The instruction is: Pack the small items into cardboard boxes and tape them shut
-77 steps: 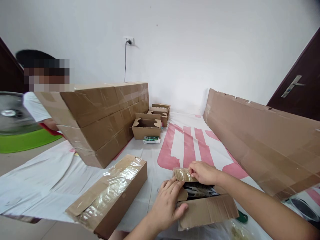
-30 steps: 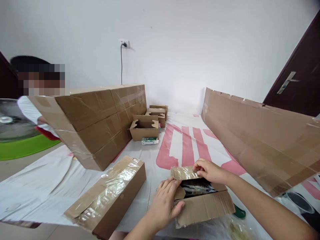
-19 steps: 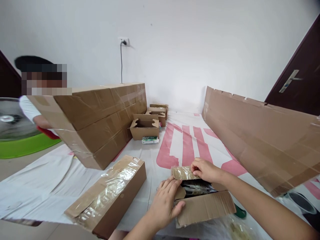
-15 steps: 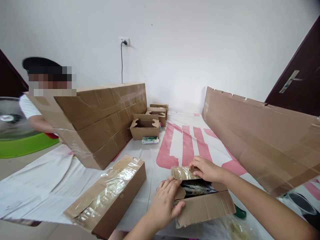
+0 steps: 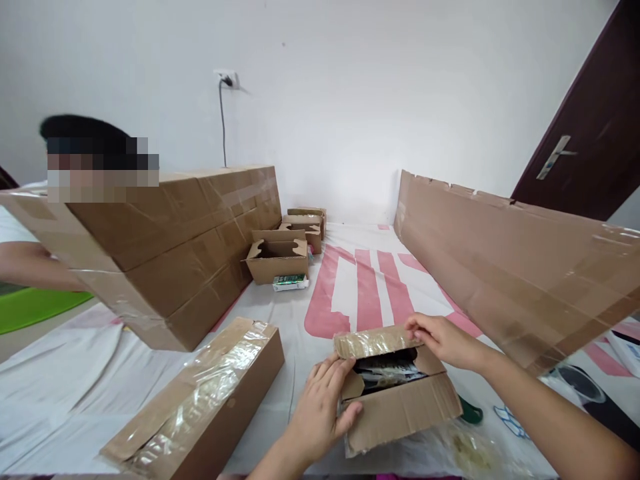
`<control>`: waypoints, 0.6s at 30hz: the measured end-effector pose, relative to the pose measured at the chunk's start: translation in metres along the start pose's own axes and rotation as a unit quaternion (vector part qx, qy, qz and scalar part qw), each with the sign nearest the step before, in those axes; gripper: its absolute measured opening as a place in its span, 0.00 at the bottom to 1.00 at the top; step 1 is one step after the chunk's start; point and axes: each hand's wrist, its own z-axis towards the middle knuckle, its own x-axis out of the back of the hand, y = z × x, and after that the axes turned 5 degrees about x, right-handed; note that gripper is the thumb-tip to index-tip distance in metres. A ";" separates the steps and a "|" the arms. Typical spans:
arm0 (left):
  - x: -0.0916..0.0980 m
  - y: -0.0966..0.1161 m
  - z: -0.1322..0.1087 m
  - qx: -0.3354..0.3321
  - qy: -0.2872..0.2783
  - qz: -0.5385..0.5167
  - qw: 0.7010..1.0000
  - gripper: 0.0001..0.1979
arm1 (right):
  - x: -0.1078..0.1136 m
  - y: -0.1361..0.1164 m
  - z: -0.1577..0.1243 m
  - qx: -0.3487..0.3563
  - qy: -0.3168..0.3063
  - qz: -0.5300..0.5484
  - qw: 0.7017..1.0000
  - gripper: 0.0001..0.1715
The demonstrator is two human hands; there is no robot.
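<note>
An opened cardboard box (image 5: 405,413) sits in front of me, and dark and white plastic-looking packets (image 5: 387,372) show inside it. My left hand (image 5: 327,403) grips its left side, fingers over the top edge and thumb against the near wall. At the far side, my right hand (image 5: 440,339) pinches the right end of the raised, tape-covered flap (image 5: 373,341). What exactly the packets are I cannot make out. To the left lies a long taped cardboard box (image 5: 200,400), closed on top and touched by neither hand.
Large cardboard walls stand on the left (image 5: 195,247) and right (image 5: 505,260) of the cloth-covered table (image 5: 280,320). Several small open boxes (image 5: 277,270) line the left wall, with a green-and-white carton (image 5: 291,283) before them. A person in a black cap (image 5: 85,130) is behind the left wall.
My right hand has slid rightward along the flap to its right end, uncovering more of the flap. My left hand stays on the box's side. The view has turned slightly right.
</note>
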 end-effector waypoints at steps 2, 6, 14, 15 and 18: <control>0.000 -0.001 -0.001 0.001 0.004 -0.001 1.000 0.27 | 0.002 0.012 -0.028 -0.050 0.056 0.016 0.997 0.06; -0.004 -0.002 -0.001 0.005 0.007 -0.010 1.000 0.27 | -0.020 0.042 -0.091 -0.129 0.094 -0.018 0.987 0.04; -0.008 -0.003 -0.003 0.017 0.000 -0.021 1.000 0.27 | -0.128 0.077 -0.157 -0.215 0.028 -0.101 0.971 0.13; -0.008 -0.003 -0.003 0.017 -0.003 -0.020 1.000 0.27 | -0.131 0.078 -0.158 -0.218 0.036 -0.120 0.968 0.13; -0.007 -0.003 -0.003 0.019 -0.008 -0.018 1.000 0.27 | -0.120 0.078 -0.158 -0.196 0.052 -0.159 0.966 0.11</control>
